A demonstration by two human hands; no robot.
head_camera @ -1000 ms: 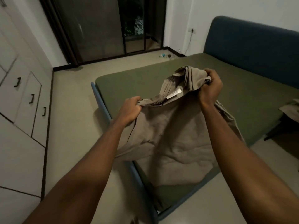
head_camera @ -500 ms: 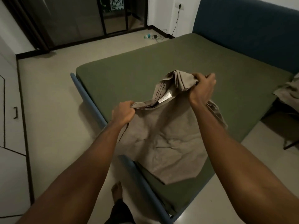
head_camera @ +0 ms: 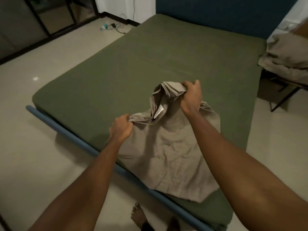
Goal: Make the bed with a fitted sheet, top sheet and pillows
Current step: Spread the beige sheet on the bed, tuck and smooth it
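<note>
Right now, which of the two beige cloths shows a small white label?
The beige sheet held by the left hand and right hand over the bed; its white label hangs between them. The beige heap at far right shows none.

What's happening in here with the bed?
A person is making the bed. The left hand and right hand each grip the bunched edge of a beige sheet, whose rest drapes over the near corner. A green fitted sheet is already on. More beige bedding sits piled to the right.
</note>
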